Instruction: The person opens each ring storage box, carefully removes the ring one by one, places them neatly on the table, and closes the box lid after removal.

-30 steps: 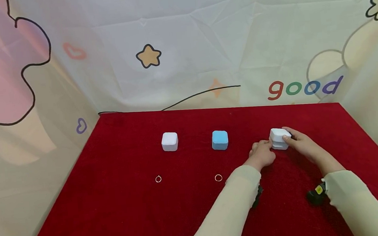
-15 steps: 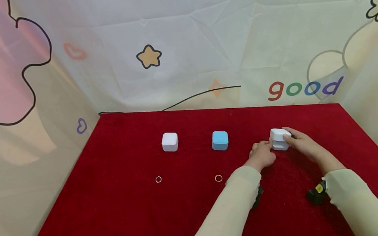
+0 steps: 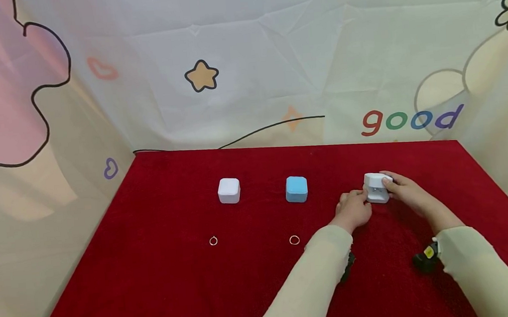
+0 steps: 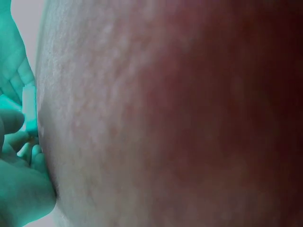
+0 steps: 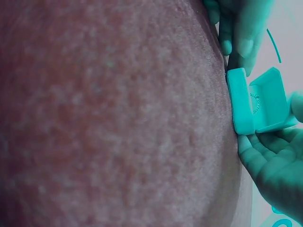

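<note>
A white ring box (image 3: 377,196) sits on the red cloth at the right of the head view, its lid (image 3: 372,180) partly raised. My right hand (image 3: 405,193) pinches that lid from the right, thumb in front. From the left, my left hand (image 3: 353,209) holds the base with curled fingers. The right wrist view, tinted teal, looks into the gaping box (image 5: 243,101), where a beaded ring (image 5: 255,103) shows inside. In the left wrist view, the left hand (image 4: 23,189) is at the edge, and cloth fills most of the picture.
A closed white box (image 3: 228,191) and a closed light-blue box (image 3: 296,189) stand to the left. In front of them lie two rings, one (image 3: 213,241) at the left and one (image 3: 294,240) nearer the left forearm. A printed curtain (image 3: 247,78) hangs behind the red cloth (image 3: 166,297).
The white ring box's lid has tilted further up under my right hand, widening the gap above the base. My left hand stays at the base; the other boxes and both loose rings stay put.
</note>
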Available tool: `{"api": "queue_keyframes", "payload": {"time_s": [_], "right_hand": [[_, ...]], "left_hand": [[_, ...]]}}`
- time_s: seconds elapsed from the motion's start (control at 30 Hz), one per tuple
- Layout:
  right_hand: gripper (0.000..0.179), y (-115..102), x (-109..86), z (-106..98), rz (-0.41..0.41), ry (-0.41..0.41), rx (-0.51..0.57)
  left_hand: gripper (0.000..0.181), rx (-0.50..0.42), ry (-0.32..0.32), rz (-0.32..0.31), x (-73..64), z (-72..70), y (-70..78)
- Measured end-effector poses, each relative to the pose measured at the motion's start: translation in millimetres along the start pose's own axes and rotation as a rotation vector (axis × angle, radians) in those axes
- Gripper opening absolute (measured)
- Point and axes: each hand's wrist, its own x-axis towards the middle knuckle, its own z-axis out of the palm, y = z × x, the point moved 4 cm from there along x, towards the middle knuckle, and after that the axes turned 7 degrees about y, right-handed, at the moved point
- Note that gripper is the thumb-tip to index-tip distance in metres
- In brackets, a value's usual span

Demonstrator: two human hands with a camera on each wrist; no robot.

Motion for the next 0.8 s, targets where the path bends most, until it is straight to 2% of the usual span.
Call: {"api": "queue_keyframes", "payload": {"time_s": [0.17, 0.47, 0.67, 0.8], "right_hand": [[0.064, -1, 1.3, -2, 0.003, 0.004, 0.017], [0.063, 4, 2.1, -4, 0.014, 0.003, 0.005], [0.063, 3, 2.5, -5, 0.018, 0.023, -0.002], [0.062, 3, 2.9, -6, 0.023, 0.032, -0.01]], "left_hand": [[0.04, 0.004, 0.097, -0.022, 0.4, 0.4, 2.4], [0.033, -0.019, 0.207, -0.081, 7.3, 9.2, 2.4], [0.026, 0.023, 0.336, -0.097, 5.4, 11.4, 7.8], [0.023, 0.046, 0.369, -0.108, 5.2, 11.3, 9.8]]}}
